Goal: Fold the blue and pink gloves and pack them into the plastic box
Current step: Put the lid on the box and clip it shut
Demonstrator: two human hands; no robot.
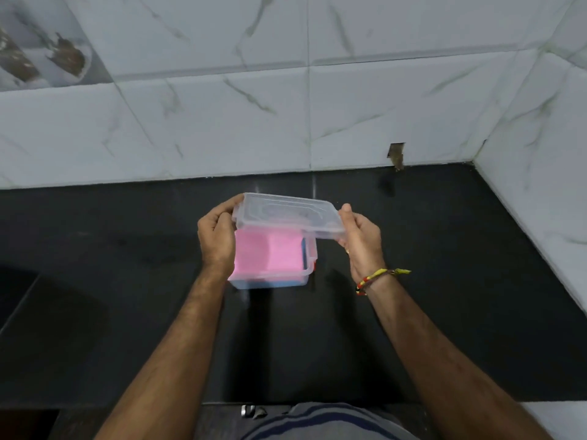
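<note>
While the clear lid [287, 214] is tilted over the plastic box [309, 268], both hands grip it at opposite ends. In the head view, the left hand [217, 241] closes around the lid's left end, with fingers curled over the far-left corner and the thumb side lying along the box's left wall. The right hand [360, 241] pinches the lid's right end between thumb and fingers. The lid's long axis runs left to right, roughly parallel to the counter's back edge, with its right end sitting slightly nearer the viewer. Its far edge is raised relative to the box opening, so the near part of the box interior remains uncovered.

The plastic box rests on the black countertop [444, 281], near the middle of the surface and closer to the back edge than to the front edge. Its long axis also runs left to right. Inside, the folded pink glove [270, 257] lies flat on top and fills most of the opening. The blue glove [270, 284] lies beneath it and shows through the clear near wall and along the right inner side.

A beaded thread bracelet [378, 277] encircles the right wrist. White marble-pattern wall tiles [222, 128] rise behind the back edge and along the right edge of the countertop, meeting at the far-right corner.
</note>
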